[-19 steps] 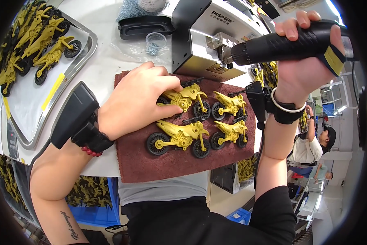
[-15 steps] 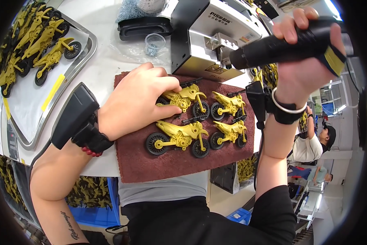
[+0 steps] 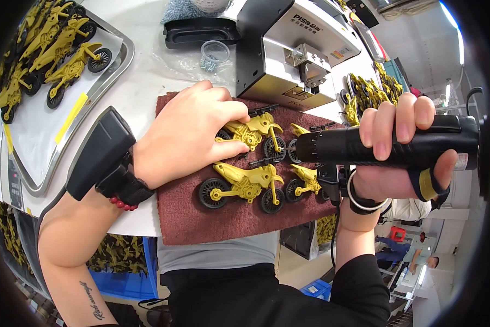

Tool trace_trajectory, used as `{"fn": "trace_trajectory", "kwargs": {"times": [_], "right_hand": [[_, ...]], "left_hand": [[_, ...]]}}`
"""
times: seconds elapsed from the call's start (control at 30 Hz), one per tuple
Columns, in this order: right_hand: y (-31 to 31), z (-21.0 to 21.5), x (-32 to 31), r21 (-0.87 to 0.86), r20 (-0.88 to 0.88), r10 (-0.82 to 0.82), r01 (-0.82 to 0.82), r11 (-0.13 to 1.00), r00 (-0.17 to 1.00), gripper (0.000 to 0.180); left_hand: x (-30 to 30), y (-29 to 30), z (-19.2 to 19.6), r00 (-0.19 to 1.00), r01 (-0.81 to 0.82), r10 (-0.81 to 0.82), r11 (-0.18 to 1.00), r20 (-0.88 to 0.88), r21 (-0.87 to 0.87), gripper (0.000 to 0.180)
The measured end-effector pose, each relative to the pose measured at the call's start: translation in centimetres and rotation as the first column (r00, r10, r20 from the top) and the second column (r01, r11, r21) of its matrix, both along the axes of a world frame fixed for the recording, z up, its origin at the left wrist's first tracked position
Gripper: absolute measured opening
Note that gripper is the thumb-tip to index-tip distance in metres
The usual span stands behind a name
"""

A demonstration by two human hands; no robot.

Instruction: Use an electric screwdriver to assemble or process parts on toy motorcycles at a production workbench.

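Four yellow toy motorcycles with black wheels lie on a brown cloth (image 3: 185, 218). My left hand (image 3: 185, 133) grips the upper left toy motorcycle (image 3: 254, 129) between thumb and fingers, covering its rear end. Just below it rests another toy motorcycle (image 3: 247, 182). My right hand (image 3: 400, 128) is wrapped around a black electric screwdriver (image 3: 337, 144), held sideways over the right edge of the cloth. The screwdriver's front end points left, beside the gripped motorcycle's front wheel, and partly hides the two right-hand motorcycles. Its bit cannot be made out.
A metal screw feeder (image 3: 288, 60) stands beyond the cloth. Near it are a clear cup of screws (image 3: 215, 54) and a black tray (image 3: 201, 34). A metal tray (image 3: 126, 60) of toy motorcycles sits at left; more (image 3: 367, 90) are piled at far right. Other people are at right.
My right hand has brought the screwdriver from the screw feeder down and toward me, over the right-hand motorcycles. My left hand keeps its grip on the upper left motorcycle.
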State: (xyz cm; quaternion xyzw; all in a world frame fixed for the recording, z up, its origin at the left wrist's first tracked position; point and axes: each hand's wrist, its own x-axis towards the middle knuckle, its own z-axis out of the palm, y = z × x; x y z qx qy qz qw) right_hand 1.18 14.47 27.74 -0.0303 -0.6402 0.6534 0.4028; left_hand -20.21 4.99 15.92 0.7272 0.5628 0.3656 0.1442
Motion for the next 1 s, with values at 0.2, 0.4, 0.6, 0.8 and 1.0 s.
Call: {"fn": "trace_trajectory", "kwargs": {"times": [0.2,0.4,0.6,0.8,1.0], "right_hand": [[0.0,-1.0,-0.5,0.007,0.023,0.031,-0.031,0.999,0.999,0.045],[0.2,-1.3,-0.5,-0.004,0.006,0.071,-0.071,0.997,0.997,0.046],[-0.1,-1.2,-0.5,0.093,0.06,0.126,-0.132,0.987,0.99,0.049],[-0.1,1.7,0.4,0.072,-0.09,0.201,-0.195,0.978,0.975,0.045],[0.1,0.9,-2.3,0.046,0.053,0.245,-0.247,0.968,0.968,0.047]], "left_hand": [[0.0,-0.1,0.2,1.0,0.003,-0.003,1.0,-0.008,-0.01,0.031],[0.0,-0.1,0.3,1.0,0.01,-0.01,1.0,-0.01,-0.009,0.031],[0.0,-0.2,0.2,0.999,-0.008,0.008,1.0,-0.037,-0.01,0.031],[0.2,0.1,0.1,1.0,-0.006,0.006,1.0,-0.03,0.0,0.031],[0.2,0.0,-0.2,1.0,-0.002,0.002,1.0,0.004,0.02,0.031]]}}
